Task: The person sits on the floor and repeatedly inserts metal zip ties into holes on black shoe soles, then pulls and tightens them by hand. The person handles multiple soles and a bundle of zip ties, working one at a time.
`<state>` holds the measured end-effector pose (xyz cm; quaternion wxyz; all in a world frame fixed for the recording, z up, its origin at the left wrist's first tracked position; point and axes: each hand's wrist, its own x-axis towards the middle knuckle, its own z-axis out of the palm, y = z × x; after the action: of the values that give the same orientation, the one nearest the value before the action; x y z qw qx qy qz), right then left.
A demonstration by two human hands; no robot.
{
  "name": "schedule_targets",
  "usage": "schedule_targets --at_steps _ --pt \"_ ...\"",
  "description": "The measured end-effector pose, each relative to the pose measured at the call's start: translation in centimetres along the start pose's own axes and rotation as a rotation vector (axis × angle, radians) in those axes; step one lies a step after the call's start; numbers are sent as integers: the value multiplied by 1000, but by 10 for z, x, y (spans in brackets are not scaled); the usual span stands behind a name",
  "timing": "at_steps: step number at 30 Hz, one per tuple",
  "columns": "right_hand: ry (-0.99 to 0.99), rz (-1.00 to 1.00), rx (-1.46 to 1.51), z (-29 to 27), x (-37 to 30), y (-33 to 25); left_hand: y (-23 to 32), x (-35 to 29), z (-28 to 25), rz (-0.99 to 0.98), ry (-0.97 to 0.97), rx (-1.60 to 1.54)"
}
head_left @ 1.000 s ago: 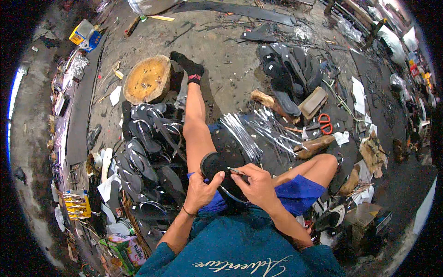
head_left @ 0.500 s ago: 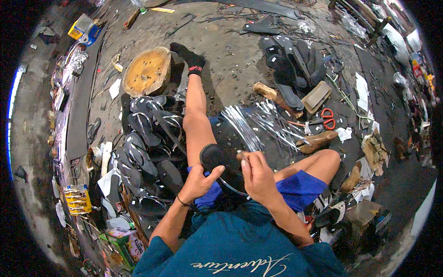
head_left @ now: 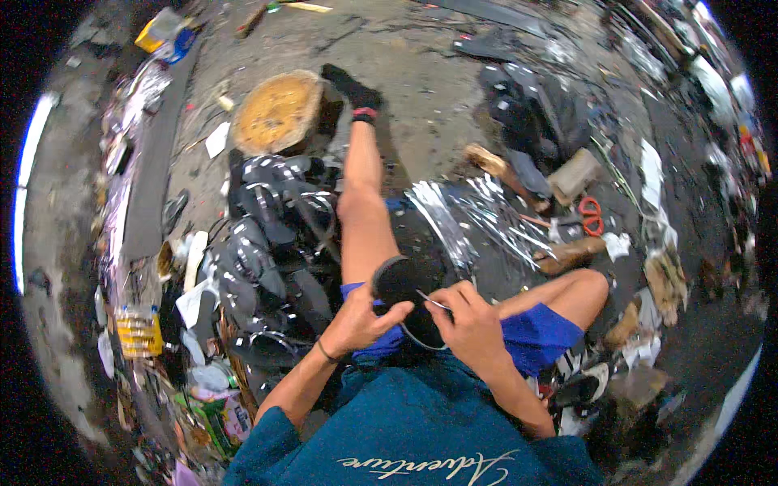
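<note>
A black sandal [head_left: 397,279] with a pale-edged strap is held over my lap. My left hand [head_left: 362,320] grips its left side, with the thumb lying across it. At the sandal's right side, my right hand [head_left: 468,317] is closed, thumb against fingers, on a thin pale strip [head_left: 434,301] that juts toward the sandal. Blur hides whether this is a strap or a slim tool. Just beyond lie bundles of shiny silver-edged straps [head_left: 442,223] on a dark surface.
Piled black sandals [head_left: 271,267] lie left of my outstretched leg, with more black soles [head_left: 531,109] at the far right. A round wooden block [head_left: 277,112] stands by my foot. Red-handled scissors [head_left: 592,217] and a wooden shoe last [head_left: 570,255] lie to the right.
The view has shifted, so the surroundings sit further right. My right hand has turned, and a thin pale strip now shows where a brown tip showed before. The left hand still holds the sandal.
</note>
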<state>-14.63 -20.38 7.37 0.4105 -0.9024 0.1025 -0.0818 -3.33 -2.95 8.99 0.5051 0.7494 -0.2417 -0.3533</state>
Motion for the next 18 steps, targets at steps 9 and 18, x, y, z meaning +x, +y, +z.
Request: schedule_targets --at_steps 9,18 --pt "-48 23 33 -2 10 7 -42 -2 16 184 16 115" --pt "-172 -133 88 17 21 18 -52 -15 22 288 251 156"
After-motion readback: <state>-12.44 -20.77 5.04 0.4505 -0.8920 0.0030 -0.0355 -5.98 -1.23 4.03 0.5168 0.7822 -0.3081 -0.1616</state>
